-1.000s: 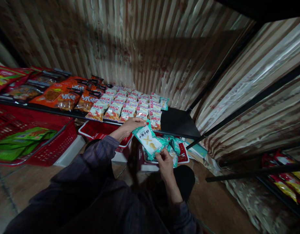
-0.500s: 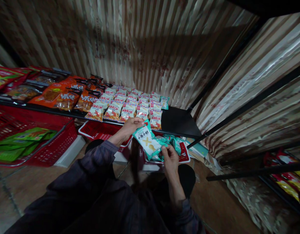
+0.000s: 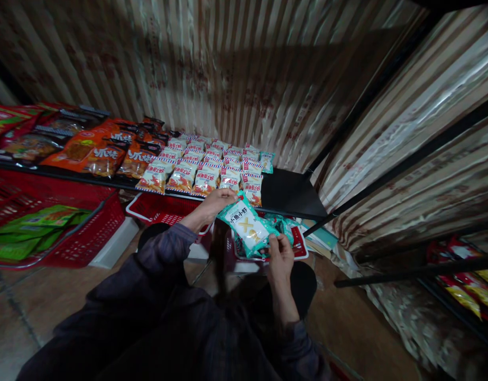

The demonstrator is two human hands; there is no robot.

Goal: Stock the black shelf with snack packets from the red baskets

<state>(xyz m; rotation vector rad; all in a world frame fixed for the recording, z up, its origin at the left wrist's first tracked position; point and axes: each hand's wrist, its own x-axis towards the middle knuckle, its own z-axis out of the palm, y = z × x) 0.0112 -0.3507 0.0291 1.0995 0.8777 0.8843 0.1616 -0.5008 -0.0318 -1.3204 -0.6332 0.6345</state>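
On the flat black shelf, orange-and-black plastic bags lie at middle left, small white-and-red plastic packets in the centre. Below at left, a red perforated plastic basket holds flat green plastic bags; right of centre, a teal-and-white plastic packet is above a white-rimmed red plastic basket.

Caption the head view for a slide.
Two bare hands, left and right, hold a teal snack packet before a black shelf of packaged snacks.

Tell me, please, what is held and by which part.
A teal snack bag: left hand at its top edge, right hand at its lower right corner.
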